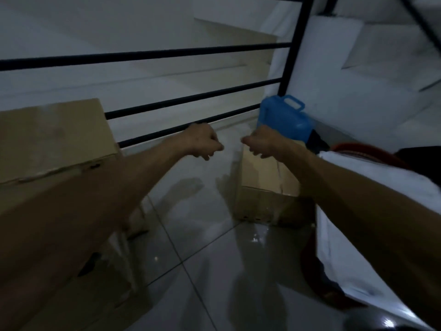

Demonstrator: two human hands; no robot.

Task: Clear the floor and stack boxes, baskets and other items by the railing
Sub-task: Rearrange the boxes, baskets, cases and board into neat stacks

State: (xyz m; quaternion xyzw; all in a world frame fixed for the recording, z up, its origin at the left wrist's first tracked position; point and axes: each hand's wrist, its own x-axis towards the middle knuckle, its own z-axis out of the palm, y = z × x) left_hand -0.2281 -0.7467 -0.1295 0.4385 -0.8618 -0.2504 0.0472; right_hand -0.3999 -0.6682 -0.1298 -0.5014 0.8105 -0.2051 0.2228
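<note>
Both my arms reach out over the grey tiled floor (191,235) toward the black railing (167,101). My left hand (204,140) and my right hand (261,143) hang close together in the air, fingers curled under, and hold nothing that I can see. Tall cardboard boxes (55,139) are stacked against the railing on the left, partly behind my left forearm. A smaller cardboard box (265,187) stands on the floor below my right hand. Behind it a blue plastic case (285,118) with a handle stands on end in the corner.
On the right a white cloth (346,211) lies over something red and round (367,151). A white board (329,68) leans behind the railing post. Beyond the rails is a stairwell drop. The floor strip between the boxes is glossy.
</note>
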